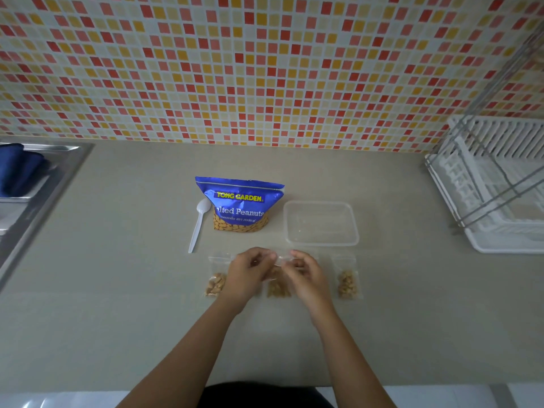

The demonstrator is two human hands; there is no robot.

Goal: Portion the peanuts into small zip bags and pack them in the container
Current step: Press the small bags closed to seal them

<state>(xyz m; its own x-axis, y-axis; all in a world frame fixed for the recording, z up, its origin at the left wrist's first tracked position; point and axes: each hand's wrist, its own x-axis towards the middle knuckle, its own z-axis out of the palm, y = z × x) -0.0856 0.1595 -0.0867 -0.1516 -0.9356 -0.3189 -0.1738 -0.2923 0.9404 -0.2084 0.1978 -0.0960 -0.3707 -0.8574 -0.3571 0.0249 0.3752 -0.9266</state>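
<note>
**Both hands pinch the middle bag**

The left hand (pixel 248 270) and right hand (pixel 306 273) hold the middle bag (pixel 278 285) by its top strip, fingers curled on it, mid-counter (pixel 117 290). The left bag (pixel 215 282) and right bag (pixel 347 279) lie flat beside it, peanuts inside. Toward the back edge stand the pack (pixel 240 206), a spoon (pixel 198 223) just left of it, and the container (pixel 321 223) on its right.
</note>
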